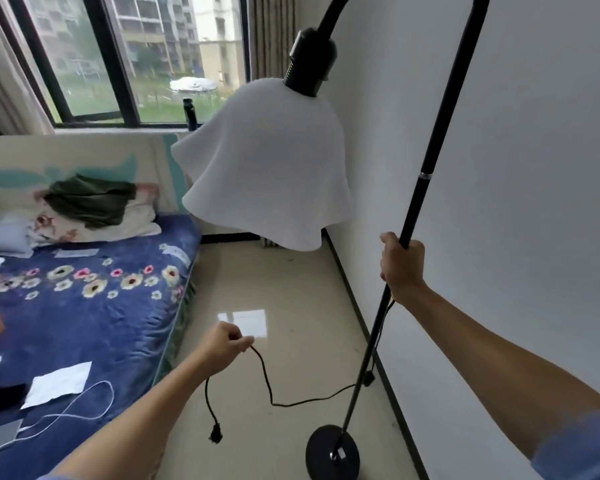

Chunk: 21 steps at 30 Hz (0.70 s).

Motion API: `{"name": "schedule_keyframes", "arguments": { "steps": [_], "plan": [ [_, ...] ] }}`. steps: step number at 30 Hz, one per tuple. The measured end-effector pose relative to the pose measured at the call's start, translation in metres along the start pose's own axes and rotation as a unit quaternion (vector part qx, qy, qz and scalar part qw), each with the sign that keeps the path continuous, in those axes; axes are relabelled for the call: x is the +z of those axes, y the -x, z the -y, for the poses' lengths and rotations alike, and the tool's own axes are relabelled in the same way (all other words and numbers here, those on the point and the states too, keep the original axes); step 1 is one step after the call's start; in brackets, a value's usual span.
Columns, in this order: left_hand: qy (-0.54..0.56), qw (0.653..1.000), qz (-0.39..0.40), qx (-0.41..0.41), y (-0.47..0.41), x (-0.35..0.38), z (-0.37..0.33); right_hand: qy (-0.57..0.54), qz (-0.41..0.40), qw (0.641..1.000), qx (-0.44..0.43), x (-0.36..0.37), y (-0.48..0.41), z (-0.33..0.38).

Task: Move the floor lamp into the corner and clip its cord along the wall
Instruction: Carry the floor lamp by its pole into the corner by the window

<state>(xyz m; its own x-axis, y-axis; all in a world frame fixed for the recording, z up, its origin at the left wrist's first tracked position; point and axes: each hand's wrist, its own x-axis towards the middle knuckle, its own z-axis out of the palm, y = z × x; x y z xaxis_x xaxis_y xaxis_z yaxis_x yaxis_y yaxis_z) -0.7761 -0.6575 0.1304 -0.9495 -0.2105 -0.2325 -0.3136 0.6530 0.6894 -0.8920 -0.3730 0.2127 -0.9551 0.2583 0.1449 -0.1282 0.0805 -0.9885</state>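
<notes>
I have the black floor lamp (426, 188) by its pole, my right hand (400, 268) wrapped closed around it partway up, below the silver joint ring. The pole leans, its round base (331, 452) on the pale tile floor (291, 289) below that hand and close to the white wall (534, 168) on the hand's far side. The white wavy shade (267, 161) hangs from the curved neck above and between my hands. My left hand (226, 344) is pinched shut on the black cord (267, 379), which loops from it across to the pole, while the loose end drops under my left wrist to the plug (215, 436), dangling just above the floor. Left of my left arm lies a bed with a blue flowered cover (84, 323), white cables (84, 407) and papers (58, 384) on it.
</notes>
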Motion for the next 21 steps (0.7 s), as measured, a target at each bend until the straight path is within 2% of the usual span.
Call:
{"name": "schedule_keyframes", "arguments": {
  "steps": [5, 10, 15, 21],
  "plan": [
    [-0.001, 1.0, -0.014, -0.003, -0.127, -0.03, 0.01, 0.016, -0.002, 1.0, -0.018, 0.079, -0.099, -0.028],
    [-0.032, 0.999, 0.016, 0.0, -0.256, -0.07, 0.011, 0.03, -0.021, 0.999, -0.012, 0.157, -0.203, -0.044],
    [-0.045, 0.999, 0.019, 0.016, -0.383, -0.113, -0.011, 0.042, -0.056, 0.998, -0.004, 0.205, -0.298, -0.044],
    [-0.062, 0.997, 0.045, 0.033, -0.524, -0.122, -0.03, 0.027, -0.067, 0.997, 0.001, 0.259, -0.42, -0.062]
  ]
}}
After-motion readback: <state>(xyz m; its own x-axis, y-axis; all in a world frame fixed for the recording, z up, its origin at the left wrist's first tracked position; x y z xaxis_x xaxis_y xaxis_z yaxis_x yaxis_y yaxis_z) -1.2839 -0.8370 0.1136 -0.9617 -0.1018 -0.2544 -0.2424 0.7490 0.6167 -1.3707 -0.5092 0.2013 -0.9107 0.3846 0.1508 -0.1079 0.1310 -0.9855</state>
